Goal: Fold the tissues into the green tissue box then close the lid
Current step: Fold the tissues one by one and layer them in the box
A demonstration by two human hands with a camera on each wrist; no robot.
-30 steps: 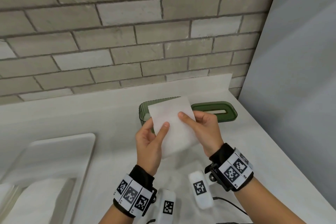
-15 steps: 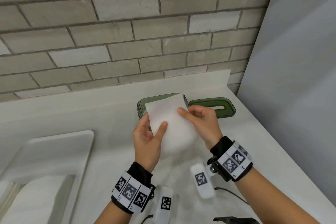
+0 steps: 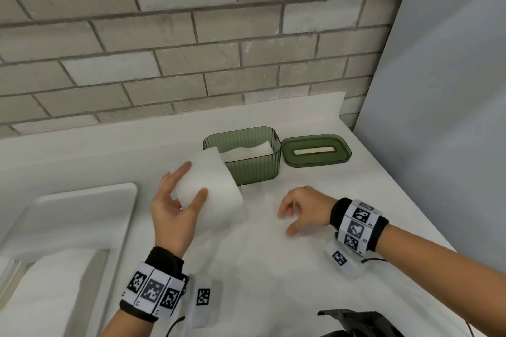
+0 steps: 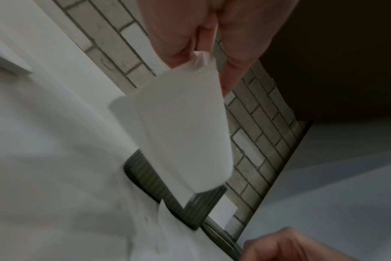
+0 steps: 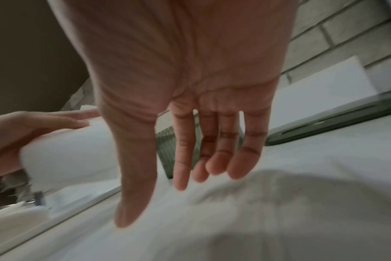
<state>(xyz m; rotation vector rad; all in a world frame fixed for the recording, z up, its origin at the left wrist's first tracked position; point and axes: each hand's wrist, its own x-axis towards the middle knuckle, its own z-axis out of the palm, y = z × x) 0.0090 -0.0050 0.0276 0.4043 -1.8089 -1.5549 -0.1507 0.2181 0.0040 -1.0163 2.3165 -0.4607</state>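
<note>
while left hand [image 3: 175, 208] pinches tissue [image 3: 210, 186], right hand [image 3: 304, 209] hovers.

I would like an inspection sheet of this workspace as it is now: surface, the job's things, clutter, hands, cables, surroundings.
Surface: white counter; loose white tissue sheets seem to lie on it near the hands, blurred.
Job's things: green tissue box open, white tissues inside; green lid lies off the box, beside it on the right; folded tissue held in front of the box.
Clutter: dark object at the near edge, kind unclear.
Hands: left hand holds the folded tissue; right hand holds nothing, fingers relaxed, over the counter.
Cables: thin black cable by the right wrist.
Surroundings: brick wall behind; grey panel on the right; white tray on the left.
</note>
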